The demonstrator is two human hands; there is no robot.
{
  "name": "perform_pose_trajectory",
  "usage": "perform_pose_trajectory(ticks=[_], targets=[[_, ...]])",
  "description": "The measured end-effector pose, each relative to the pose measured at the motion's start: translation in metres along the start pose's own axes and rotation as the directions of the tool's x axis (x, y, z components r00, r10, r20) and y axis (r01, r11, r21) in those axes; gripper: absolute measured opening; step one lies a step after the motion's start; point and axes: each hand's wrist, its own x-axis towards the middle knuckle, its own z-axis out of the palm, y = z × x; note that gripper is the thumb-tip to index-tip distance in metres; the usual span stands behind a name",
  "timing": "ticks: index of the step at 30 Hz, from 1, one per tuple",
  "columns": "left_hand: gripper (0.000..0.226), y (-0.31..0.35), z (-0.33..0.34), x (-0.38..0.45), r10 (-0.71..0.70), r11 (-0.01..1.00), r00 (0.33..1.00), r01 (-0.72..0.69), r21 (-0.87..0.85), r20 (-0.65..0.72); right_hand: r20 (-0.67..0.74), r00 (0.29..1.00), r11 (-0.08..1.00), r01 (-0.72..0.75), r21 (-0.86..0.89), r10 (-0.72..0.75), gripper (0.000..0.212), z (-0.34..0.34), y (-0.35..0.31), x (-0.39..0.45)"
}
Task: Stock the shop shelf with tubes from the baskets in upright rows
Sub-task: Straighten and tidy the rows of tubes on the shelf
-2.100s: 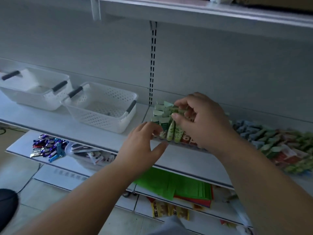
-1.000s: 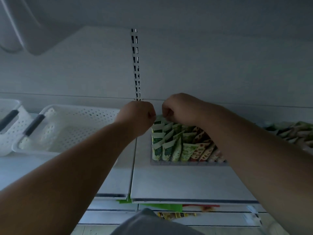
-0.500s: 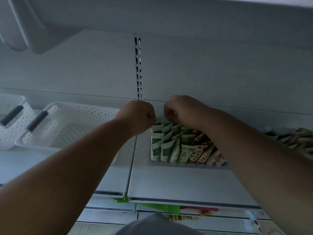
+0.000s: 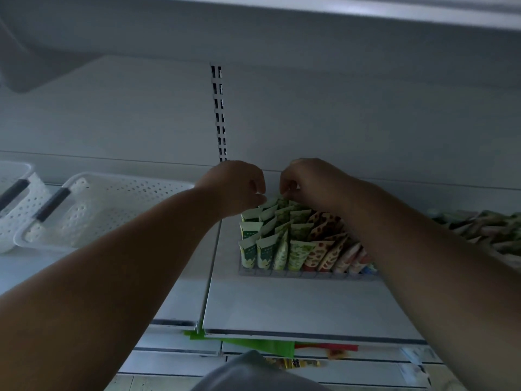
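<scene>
Tubes (image 4: pixel 284 238) stand rowed, baskets (image 4: pixel 93 210) left.

Both hands, left hand (image 4: pixel 235 187) and right hand (image 4: pixel 308 183), reach over upright tubes (image 4: pixel 284 244).

No text can be read anywhere. The green-and-white tubes (image 4: pixel 257 251) standing in rows at the middle of the shelf (image 4: pixel 296 303) carry small dark label panels, but the print is too blurred to make out. The red-patterned tubes (image 4: pixel 321 253) at their 3 o'clock side show only a pattern, and the packets (image 4: pixel 296 362) on the lower shelf at 6 o'clock are equally illegible.
</scene>
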Motion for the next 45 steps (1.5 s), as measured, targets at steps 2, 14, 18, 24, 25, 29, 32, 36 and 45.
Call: perform_pose_trajectory(ticks=[2, 14, 18, 24, 25, 29, 32, 36, 45], targets=[[0.012, 0.001, 0.001, 0.003, 0.009, 1.0, 1.0, -0.009, 0.007, 0.012, 0.011, 1.0, 1.0, -0.01, 0.007, 0.01, 0.009, 0.001, 0.0, 0.002], [0.011, 0.003, 0.007, 0.003, -0.003, 1.0, 1.0, 0.003, -0.031, 0.001, 0.022, 0.999, 0.999, -0.037, 0.0, 0.037, 0.011, 0.001, 0.001, 0.001], [0.007, 0.003, 0.009, 0.003, -0.019, 0.999, 1.0, 0.019, -0.047, -0.007, 0.033, 0.998, 0.999, -0.045, -0.021, 0.046, 0.012, 0.001, 0.001, 0.002], [0.009, 0.001, 0.012, 0.002, -0.042, 0.994, 0.999, 0.041, -0.098, -0.014, 0.042, 0.998, 0.999, -0.047, -0.024, 0.048, 0.012, 0.001, 0.004, 0.001], [0.008, 0.001, 0.012, 0.002, -0.046, 0.994, 0.999, 0.044, -0.101, -0.019, 0.049, 0.998, 0.999, -0.041, -0.028, 0.042, 0.013, 0.001, 0.004, 0.001], [0.008, 0.002, 0.012, 0.003, -0.04, 0.996, 0.999, 0.04, -0.078, -0.009, 0.091, 0.996, 0.999, 0.019, -0.032, -0.016, 0.018, -0.002, 0.001, 0.001], [0.006, 0.002, 0.007, 0.003, -0.057, 0.996, 0.998, 0.059, -0.073, 0.025, 0.081, 0.995, 0.998, 0.054, -0.04, -0.051, 0.016, -0.003, -0.001, 0.002], [0.018, -0.005, 0.004, -0.008, -0.125, 0.987, 0.992, 0.123, -0.106, -0.018, 0.009, 0.999, 0.999, 0.04, -0.006, -0.04, 0.011, 0.0, 0.004, 0.0], [0.004, -0.011, 0.005, -0.027, -0.168, 0.985, 0.982, 0.163, -0.06, -0.089, 0.001, 1.0, 0.997, 0.021, 0.072, -0.021, 0.003, 0.0, 0.001, -0.001]])
